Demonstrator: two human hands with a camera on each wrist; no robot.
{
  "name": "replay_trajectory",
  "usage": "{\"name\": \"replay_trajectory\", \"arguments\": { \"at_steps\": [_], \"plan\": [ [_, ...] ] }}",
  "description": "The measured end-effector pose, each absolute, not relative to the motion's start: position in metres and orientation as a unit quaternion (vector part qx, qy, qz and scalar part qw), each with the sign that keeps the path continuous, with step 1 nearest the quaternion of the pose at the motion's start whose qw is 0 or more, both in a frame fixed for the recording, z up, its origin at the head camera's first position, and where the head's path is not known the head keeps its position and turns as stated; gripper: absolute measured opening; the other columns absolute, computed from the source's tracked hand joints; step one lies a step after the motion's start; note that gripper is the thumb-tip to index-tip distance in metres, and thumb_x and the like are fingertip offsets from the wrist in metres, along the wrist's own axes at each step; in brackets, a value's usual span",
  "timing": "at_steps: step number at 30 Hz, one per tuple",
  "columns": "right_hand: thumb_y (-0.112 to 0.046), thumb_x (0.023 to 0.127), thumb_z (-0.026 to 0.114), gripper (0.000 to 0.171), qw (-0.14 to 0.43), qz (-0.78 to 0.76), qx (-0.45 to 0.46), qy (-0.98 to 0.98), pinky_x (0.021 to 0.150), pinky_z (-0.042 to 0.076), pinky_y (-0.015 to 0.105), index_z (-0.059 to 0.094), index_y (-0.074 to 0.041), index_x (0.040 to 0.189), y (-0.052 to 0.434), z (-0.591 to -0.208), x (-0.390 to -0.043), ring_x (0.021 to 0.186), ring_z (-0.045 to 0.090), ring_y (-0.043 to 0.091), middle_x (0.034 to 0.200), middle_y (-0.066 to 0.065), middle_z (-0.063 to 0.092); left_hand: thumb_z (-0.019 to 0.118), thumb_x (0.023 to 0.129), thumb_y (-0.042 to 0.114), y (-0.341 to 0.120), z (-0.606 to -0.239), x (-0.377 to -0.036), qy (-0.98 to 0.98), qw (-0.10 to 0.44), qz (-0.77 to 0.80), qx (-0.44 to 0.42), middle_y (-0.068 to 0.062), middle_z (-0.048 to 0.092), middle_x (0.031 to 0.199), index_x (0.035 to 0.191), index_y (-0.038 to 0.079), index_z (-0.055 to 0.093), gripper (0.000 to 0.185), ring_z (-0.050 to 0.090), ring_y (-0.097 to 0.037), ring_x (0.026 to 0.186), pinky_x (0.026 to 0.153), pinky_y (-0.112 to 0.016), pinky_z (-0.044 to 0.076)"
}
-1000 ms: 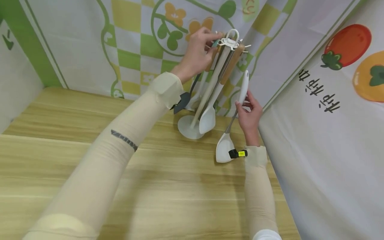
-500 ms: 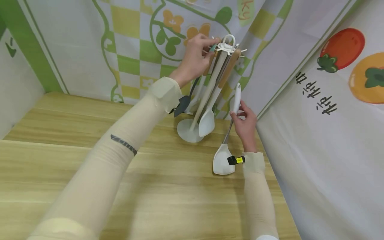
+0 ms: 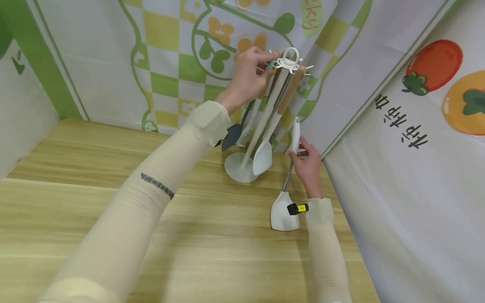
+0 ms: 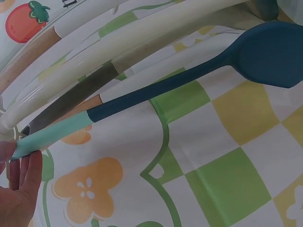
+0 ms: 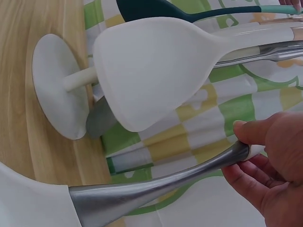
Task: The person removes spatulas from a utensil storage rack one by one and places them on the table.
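In the head view, my left hand [image 3: 247, 78] is at the top of a white utensil stand [image 3: 289, 63]. It pinches the mint handle end of a dark teal turner [image 4: 265, 54], whose head hangs downward beside the stand. My right hand [image 3: 307, 166] holds a white spatula [image 3: 280, 214] upright, head down, to the right of the stand. In the right wrist view, thumb and fingers grip it where the metal neck [image 5: 156, 191] meets the white handle. A second white spatula [image 5: 151, 71] with a wooden handle hangs from the stand's near side.
The stand's round base [image 3: 233, 166] rests on the wooden table [image 3: 212, 261] near its back edge. Several more utensils hang behind its pole, partly hidden. A patterned cloth [image 3: 163, 84] covers the back wall, and a white printed cloth [image 3: 409, 202] rises along the right side.
My right hand has moved the white spatula down and toward me, away from the stand's top. My left hand keeps its pinch at the stand's top. The head view has shifted slightly.
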State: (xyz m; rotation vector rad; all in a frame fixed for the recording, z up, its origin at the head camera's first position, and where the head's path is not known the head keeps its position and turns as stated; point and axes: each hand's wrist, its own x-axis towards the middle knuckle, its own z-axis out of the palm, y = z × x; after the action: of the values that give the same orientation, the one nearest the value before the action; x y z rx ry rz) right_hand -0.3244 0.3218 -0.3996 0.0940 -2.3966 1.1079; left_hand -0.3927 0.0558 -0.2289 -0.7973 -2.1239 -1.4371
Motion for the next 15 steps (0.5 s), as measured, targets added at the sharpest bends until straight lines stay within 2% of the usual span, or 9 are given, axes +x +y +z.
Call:
{"name": "replay_trajectory", "arguments": {
  "at_steps": [15],
  "plan": [
    [-0.005,0.092,0.071,0.061,0.181,0.397,0.021,-0.9,0.064,0.05,0.013,0.048,0.001,0.149,0.321,-0.417,-0.334,0.093,0.066,0.036,0.121,0.026,0.066,0.064,0.096,-0.004,0.054,-0.231,-0.392,-0.762,0.237,-0.526,-0.293,-0.016,0.062,0.116,0.135,0.004,0.063,0.04,0.069,-0.022,0.098,0.087,-0.013,0.055]
  ]
}}
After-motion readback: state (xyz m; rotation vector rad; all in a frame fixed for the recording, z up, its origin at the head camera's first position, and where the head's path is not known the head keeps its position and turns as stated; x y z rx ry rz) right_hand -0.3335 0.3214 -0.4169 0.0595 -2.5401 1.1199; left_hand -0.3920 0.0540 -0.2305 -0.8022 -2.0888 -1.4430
